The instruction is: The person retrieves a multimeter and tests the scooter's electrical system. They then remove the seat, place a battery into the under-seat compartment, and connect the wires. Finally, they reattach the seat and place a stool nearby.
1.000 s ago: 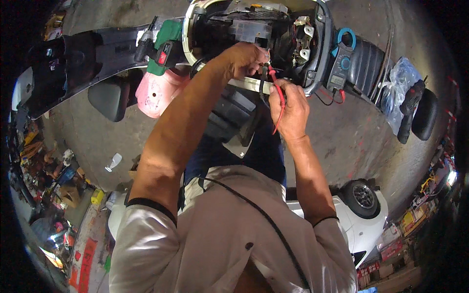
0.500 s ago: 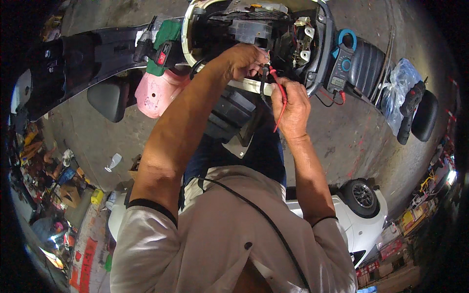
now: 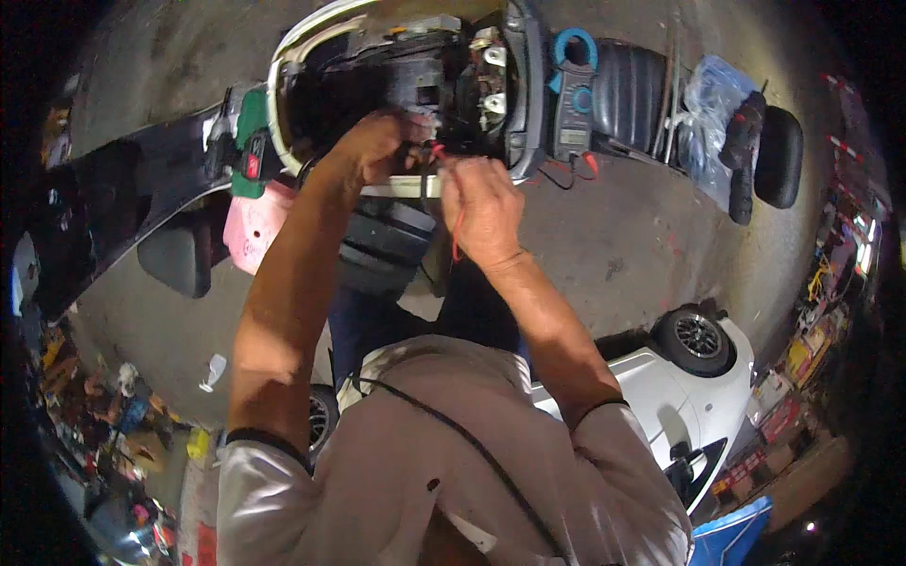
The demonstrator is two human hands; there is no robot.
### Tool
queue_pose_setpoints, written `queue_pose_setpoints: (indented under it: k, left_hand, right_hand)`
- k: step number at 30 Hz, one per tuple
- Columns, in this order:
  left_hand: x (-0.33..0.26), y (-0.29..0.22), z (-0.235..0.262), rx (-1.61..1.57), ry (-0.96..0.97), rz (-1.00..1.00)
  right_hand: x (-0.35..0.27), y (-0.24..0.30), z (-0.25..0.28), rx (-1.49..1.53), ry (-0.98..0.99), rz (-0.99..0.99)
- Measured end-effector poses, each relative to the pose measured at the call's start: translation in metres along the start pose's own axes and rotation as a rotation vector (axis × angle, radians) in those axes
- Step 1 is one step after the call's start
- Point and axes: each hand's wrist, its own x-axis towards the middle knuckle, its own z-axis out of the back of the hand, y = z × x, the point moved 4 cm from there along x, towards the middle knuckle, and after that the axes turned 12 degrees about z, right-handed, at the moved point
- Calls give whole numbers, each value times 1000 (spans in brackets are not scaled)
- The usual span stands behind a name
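My left hand [image 3: 379, 143] reaches over the rim of the opened vehicle body [image 3: 275, 94], fingers pinched on a small whitish connector [image 3: 435, 123]. Close beside it, my right hand [image 3: 485, 209] is closed round a red test probe [image 3: 439, 152], whose red lead [image 3: 459, 236] hangs below. A black probe [image 3: 424, 177] stands upright between the two hands. Both probes point at the connector; blur hides whether their tips touch it. To the right lies a clamp meter [image 3: 572, 118] with a blue jaw, its red and black leads plugged in at the lower end.
A cordless tool [image 3: 253, 156] and a green case [image 3: 250, 113] lie left, above a pink panel [image 3: 253, 226]. Right of the meter are a black ribbed seat [image 3: 630, 94] and a clear plastic bag [image 3: 706, 141]. Behind me stands a white car [image 3: 651, 396].
The whole view has shifted, so the vehicle body and meter sit further left in the picture. My right hand has come closer to my left hand. Both still hold their things.
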Motion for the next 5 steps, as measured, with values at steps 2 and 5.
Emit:
queue_pose_setpoints:
  k: [2,5]
  left_hand:
    - [16,9,16,-50,69,-25]
    - [17,6,9,-29,116,11]
  right_hand:
    - [-4,-2,-5,-9,-7,6]
    - [-9,-7,-6,-26,32,-18]
